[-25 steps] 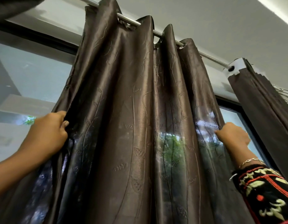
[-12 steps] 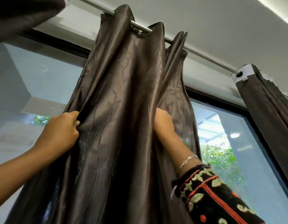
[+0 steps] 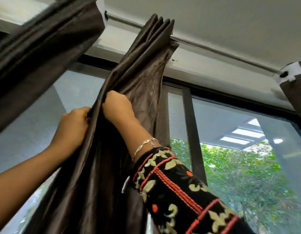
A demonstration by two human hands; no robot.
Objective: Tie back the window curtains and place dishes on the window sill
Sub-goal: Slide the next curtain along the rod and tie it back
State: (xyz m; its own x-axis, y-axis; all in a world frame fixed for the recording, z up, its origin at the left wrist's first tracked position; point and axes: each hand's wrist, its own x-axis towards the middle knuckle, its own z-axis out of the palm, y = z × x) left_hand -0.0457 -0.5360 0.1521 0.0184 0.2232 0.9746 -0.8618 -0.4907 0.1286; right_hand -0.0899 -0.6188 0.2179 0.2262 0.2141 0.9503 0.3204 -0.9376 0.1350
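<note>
Moved: the right hand has swept over beside the left hand, and the curtain, spread wide a moment ago, is now bunched in tight pleats, baring the window.
Hands: both clenched on the gathered folds.
Curtain: hanging from the rod, not yet tied.
Dishes: none in sight.
Risk: to my eye, a slackened grip would let the slippery cloth fan out again, and a hard downward tug could strain the rod.
</note>
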